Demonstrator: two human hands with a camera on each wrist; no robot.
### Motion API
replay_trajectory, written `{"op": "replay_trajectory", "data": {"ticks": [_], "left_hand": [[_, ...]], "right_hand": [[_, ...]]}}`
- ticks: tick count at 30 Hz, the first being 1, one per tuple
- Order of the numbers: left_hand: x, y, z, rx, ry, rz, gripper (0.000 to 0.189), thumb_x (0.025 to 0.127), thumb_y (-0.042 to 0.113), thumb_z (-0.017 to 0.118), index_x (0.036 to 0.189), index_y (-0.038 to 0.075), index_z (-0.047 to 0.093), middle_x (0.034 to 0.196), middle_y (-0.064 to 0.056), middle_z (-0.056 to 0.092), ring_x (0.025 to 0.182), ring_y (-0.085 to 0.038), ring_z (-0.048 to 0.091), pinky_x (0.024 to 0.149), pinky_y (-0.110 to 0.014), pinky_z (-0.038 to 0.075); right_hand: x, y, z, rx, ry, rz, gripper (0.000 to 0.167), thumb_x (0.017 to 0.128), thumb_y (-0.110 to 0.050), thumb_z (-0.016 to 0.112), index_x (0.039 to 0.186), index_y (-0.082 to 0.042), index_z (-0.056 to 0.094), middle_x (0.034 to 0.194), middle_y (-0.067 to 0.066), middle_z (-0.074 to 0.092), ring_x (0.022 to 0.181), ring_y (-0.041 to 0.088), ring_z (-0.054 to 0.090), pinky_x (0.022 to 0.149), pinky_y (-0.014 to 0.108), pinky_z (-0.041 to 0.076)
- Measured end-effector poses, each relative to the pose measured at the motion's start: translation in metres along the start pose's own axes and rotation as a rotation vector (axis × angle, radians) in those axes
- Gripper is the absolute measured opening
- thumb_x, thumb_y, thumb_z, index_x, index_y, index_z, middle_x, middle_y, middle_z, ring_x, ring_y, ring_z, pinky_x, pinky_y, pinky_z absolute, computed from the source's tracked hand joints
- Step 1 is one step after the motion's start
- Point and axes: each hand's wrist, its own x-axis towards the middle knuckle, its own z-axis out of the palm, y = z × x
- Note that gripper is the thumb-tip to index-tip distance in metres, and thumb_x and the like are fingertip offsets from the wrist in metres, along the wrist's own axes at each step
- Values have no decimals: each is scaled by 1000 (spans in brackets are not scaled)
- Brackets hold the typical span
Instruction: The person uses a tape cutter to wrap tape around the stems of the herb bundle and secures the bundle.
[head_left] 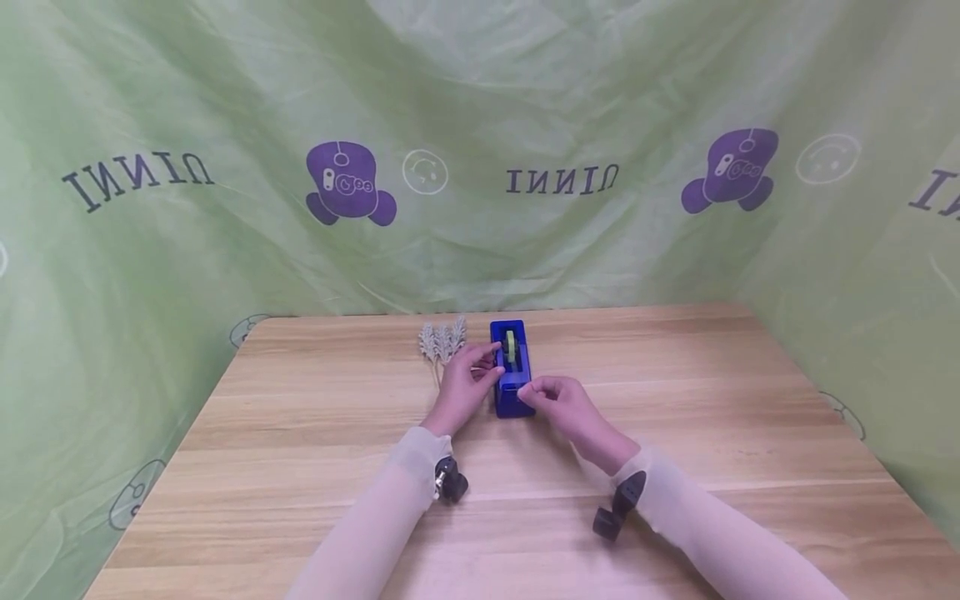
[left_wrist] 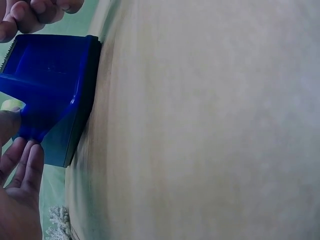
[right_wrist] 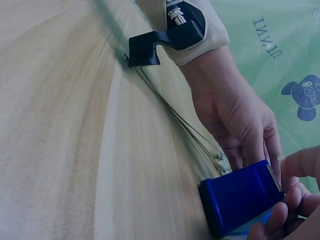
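Note:
A blue tape dispenser [head_left: 513,406] stands on the table with a yellow-green roll of tape [head_left: 511,346] in it. My left hand [head_left: 468,381] is at its left side; in the left wrist view the thumb and fingertips [left_wrist: 31,160] hold the dispenser by its side wall. At the near end, by the toothed cutting edge [right_wrist: 274,178], my right hand [head_left: 564,408] has thumb and forefinger pinched together on the end of the tape. That strip is thin and mostly hidden by the fingers.
Grey-white artificial sprigs [head_left: 442,340] with thin stems lie left of the dispenser, partly behind the left hand. The wooden table [head_left: 315,467] meets a green printed cloth [head_left: 480,250] at its back and sides. Each wrist carries a black camera mount [head_left: 620,506].

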Motion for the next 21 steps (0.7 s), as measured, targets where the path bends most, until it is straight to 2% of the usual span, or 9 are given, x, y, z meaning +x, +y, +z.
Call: {"op": "replay_trajectory", "data": {"ticks": [5, 13, 21], "left_hand": [[0, 0, 0, -3, 0, -3, 42, 95, 4, 74, 137, 2, 66, 115, -19, 66, 106, -32, 69, 97, -38, 61], [-1, -1, 1, -3, 5, -5, 43, 96, 4, 73, 138, 3, 66, 117, -19, 66, 107, -32, 69, 97, -40, 61], [-1, -2, 1, 1, 15, 13, 42, 95, 3, 73, 137, 1, 66, 116, -20, 66, 106, -33, 70, 96, -38, 61]], "right_hand": [[-5, 0, 0, -10, -11, 10, 23, 101, -18, 68, 104, 5, 72, 99, 7, 72, 89, 13, 51, 80, 26, 42], [-14, 2, 0, -32, -35, 9, 22, 101, -19, 68, 103, 2, 72, 106, 11, 75, 93, 14, 55, 88, 28, 45], [-24, 3, 0, -42, -31, 43, 20, 101, -18, 67, 108, 0, 74, 118, 13, 76, 109, 19, 63, 99, 31, 48]]}}
